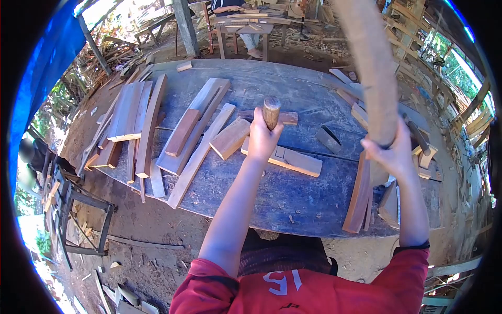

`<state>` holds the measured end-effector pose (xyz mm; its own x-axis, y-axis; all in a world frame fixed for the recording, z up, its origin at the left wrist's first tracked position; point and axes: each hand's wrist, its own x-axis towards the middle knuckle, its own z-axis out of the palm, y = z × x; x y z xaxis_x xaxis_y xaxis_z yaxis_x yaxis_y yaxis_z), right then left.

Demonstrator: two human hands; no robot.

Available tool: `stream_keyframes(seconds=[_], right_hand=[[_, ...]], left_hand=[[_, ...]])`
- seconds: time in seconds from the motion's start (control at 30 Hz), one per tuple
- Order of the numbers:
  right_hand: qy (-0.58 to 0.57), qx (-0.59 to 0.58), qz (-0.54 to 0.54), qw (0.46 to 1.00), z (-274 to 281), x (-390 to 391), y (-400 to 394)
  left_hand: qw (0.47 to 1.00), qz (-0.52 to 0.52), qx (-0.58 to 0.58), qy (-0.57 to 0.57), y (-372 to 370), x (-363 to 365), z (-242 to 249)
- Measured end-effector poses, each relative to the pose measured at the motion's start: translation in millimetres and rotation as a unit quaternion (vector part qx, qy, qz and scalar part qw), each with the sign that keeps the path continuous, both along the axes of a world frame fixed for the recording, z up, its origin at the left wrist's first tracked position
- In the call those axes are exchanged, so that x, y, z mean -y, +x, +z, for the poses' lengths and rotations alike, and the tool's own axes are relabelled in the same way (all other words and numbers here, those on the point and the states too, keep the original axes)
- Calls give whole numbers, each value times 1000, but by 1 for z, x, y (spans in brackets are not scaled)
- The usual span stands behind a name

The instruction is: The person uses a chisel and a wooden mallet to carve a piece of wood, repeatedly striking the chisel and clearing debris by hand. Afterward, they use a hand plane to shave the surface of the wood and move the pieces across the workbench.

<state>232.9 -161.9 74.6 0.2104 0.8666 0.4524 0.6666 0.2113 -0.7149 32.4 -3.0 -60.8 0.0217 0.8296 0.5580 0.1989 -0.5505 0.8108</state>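
Left hand (265,137): clenched round wooden handle (271,112), over block (297,163). Right hand (393,153): grasping raised club (377,78). Step: apparently chiselling; next needs aimed blow.

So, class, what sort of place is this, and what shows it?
Probably an open-sided woodworking shop: cut boards lie across a worn blue worktable, and a second table beyond holds more wood.
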Motion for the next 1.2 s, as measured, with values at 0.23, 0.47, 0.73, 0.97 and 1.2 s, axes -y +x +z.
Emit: stream_keyframes(seconds=[0.23, 0.47, 0.73, 0.97, 1.2], right_hand=[[-188, 143, 82, 968, 10, -1, 15], [-120, 231, 41, 965, -3, -3, 8], [94, 144, -5, 985, -15, -9, 0], [-115, 245, 33, 962, 1, 0, 0], [-229, 292, 40, 928, -5, -10, -10]], left_hand=[[1000, -21, 7, 2, -3, 0, -4], [998, -20, 18, 54, 2, -2, -4], [1000, -25, 0, 1, -2, -1, -2], [999, -28, 12, 14, -7, -1, -3], [999, -33, 27, -1, -8, 0, -5]])
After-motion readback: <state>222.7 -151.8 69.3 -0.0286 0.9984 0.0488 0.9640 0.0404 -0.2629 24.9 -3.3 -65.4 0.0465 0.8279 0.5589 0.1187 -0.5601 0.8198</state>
